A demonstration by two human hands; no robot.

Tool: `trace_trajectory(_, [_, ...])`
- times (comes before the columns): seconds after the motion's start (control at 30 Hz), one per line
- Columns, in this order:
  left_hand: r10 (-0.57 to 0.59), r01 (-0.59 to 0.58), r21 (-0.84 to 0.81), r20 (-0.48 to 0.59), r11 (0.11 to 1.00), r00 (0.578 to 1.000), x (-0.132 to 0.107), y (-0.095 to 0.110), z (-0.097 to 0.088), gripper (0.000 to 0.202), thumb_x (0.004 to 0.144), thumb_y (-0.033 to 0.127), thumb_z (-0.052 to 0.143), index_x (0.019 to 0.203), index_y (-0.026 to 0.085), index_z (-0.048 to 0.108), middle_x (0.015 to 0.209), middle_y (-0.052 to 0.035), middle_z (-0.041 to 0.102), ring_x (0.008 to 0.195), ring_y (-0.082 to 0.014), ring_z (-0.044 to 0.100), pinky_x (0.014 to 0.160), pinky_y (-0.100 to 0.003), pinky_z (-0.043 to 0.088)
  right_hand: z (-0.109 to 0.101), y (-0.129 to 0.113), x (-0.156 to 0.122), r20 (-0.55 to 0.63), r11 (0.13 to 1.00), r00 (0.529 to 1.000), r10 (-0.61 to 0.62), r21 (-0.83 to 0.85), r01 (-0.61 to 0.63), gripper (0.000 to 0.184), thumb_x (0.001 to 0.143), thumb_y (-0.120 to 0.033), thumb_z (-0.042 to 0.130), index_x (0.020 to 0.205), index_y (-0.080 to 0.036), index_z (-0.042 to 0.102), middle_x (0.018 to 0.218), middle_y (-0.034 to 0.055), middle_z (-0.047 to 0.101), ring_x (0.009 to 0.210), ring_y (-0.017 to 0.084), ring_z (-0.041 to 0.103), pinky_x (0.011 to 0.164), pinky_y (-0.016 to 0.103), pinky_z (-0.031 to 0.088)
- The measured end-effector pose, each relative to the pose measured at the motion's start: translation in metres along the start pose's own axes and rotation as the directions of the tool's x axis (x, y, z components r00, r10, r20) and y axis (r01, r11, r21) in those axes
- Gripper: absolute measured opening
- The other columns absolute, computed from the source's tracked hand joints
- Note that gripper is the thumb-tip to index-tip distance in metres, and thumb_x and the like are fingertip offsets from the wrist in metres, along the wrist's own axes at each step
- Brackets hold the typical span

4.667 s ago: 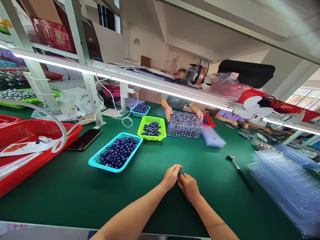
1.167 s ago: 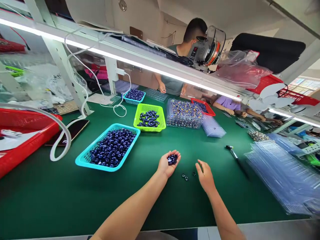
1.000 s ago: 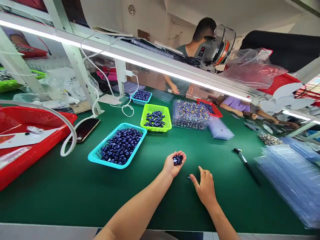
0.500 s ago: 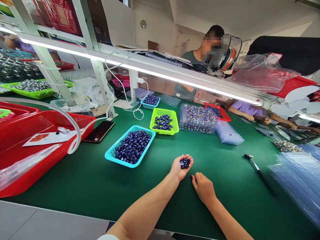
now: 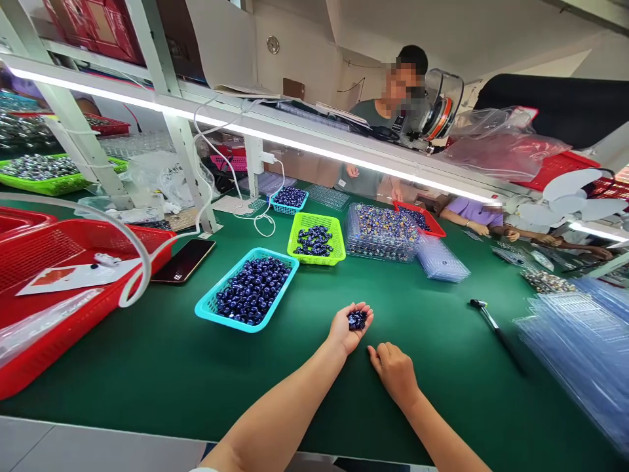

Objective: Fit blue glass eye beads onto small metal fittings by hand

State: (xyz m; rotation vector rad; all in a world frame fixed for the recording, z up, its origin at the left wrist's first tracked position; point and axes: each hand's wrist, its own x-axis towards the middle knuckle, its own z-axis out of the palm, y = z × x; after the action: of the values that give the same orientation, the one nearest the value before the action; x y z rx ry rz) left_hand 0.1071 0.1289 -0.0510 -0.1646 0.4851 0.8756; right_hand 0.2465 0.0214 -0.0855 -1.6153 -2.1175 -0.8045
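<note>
My left hand (image 5: 348, 330) is cupped palm up around a small heap of shiny dark blue beads (image 5: 356, 320). Just to its right and a little nearer to me, my right hand (image 5: 394, 371) is held palm down over the green table with its fingers curled. What those fingers hold, if anything, is hidden. A light blue basket (image 5: 205, 311) full of the same kind of dark beads stands left of my hands. Behind it, a lime green basket (image 5: 339, 257) holds fewer of them.
Clear plastic trays of multicoloured beads (image 5: 383, 226) are stacked beyond my hands. A black-handled tool (image 5: 496, 333) and clear plastic sheets (image 5: 574, 354) lie right. A phone (image 5: 184, 260) and red basket (image 5: 98, 314) are left. Another person (image 5: 368, 177) stands across the table.
The view has turned slightly, shifting the scene left. My hands keep nearly the same pose. A dark speck at my right fingertips no longer shows. The person opposite now has a hand by the far red basket.
</note>
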Motion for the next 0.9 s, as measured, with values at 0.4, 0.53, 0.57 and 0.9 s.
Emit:
trace_trajectory(0.4, [0.01,-0.01,0.009,-0.009,1.0,1.0,-0.001,0.0,0.001,0.016,0.092,0.014,0.051,0.097,0.006,0.064,0.082,-0.0138,0.07,0.076,-0.0212,0.072,0.07,-0.033,0.062,-0.004,0.009,0.026,-0.046,0.972,0.979,0.2,0.133,-0.192,0.061,0.102,-0.055,0.031,0.055,-0.021,0.051,0.046,-0.001,0.052,0.039,0.01,0.043,0.048,0.026,0.026])
trace_trajectory(0.53, [0.009,-0.008,0.014,-0.009,1.0,1.0,0.001,-0.003,-0.001,0.016,0.093,0.016,0.051,0.093,0.007,0.064,0.083,-0.0135,0.071,0.076,-0.0214,0.072,0.072,-0.035,0.062,-0.013,0.015,0.064,-0.06,0.921,0.935,0.349,0.205,-0.33,0.053,0.102,-0.051,0.035,0.061,-0.021,0.05,0.049,-0.0029,0.052,0.043,0.01,0.042,0.05,0.024,0.031])
trace_trajectory(0.57, [0.007,-0.007,0.017,-0.008,1.0,1.0,0.001,-0.005,-0.001,0.016,0.093,0.017,0.052,0.091,0.007,0.065,0.082,-0.0133,0.071,0.075,-0.0212,0.072,0.072,-0.035,0.061,-0.014,0.013,0.075,-0.056,0.912,0.93,0.364,0.225,-0.343,0.051,0.103,-0.05,0.036,0.063,-0.021,0.05,0.052,-0.0026,0.053,0.045,0.011,0.043,0.052,0.024,0.032])
trace_trajectory(0.9, [-0.008,0.008,0.002,0.003,1.0,1.0,-0.008,-0.009,0.009,0.024,0.088,0.017,0.053,0.065,0.014,0.057,0.062,-0.0058,0.064,0.06,-0.0166,0.065,0.059,-0.025,0.052,0.012,-0.032,0.12,-0.035,0.913,0.963,0.267,0.328,-0.242,0.053,0.101,-0.052,0.039,0.062,-0.021,0.056,0.067,0.0029,0.058,0.064,0.015,0.049,0.061,0.026,0.033])
